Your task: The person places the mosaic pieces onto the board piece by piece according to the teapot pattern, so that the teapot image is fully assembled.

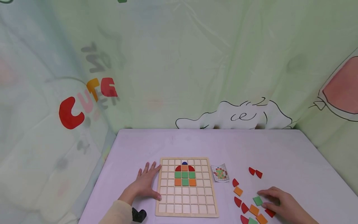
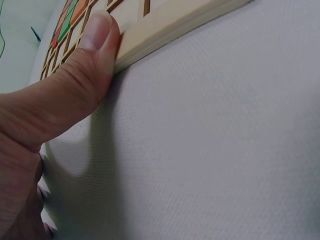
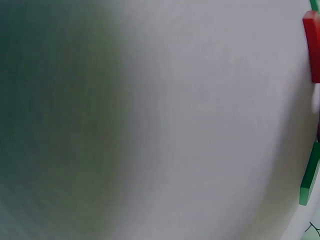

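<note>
A wooden grid board (image 1: 187, 215) lies on the table, with a blue round piece (image 1: 184, 163), red quarter-round pieces (image 1: 178, 168), and orange and green squares in its upper cells. My left hand (image 1: 145, 185) rests along the board's left side, fingers spread; its thumb (image 2: 97, 37) lies on the rim in the left wrist view. At the right, my right hand (image 1: 282, 202) hovers low over the loose pieces, thumb and forefinger apart around a green square tile (image 1: 257, 201). The right wrist view shows a green tile (image 3: 309, 175) and a red piece (image 3: 313, 47) at its edge.
A small printed picture card (image 1: 220, 173) lies just right of the board. Several loose red pieces (image 1: 237, 201) and orange squares (image 1: 254, 210) are scattered between card and right hand. A black object (image 1: 139, 215) sits by the left sleeve. A printed curtain (image 1: 167, 77) hangs behind the table.
</note>
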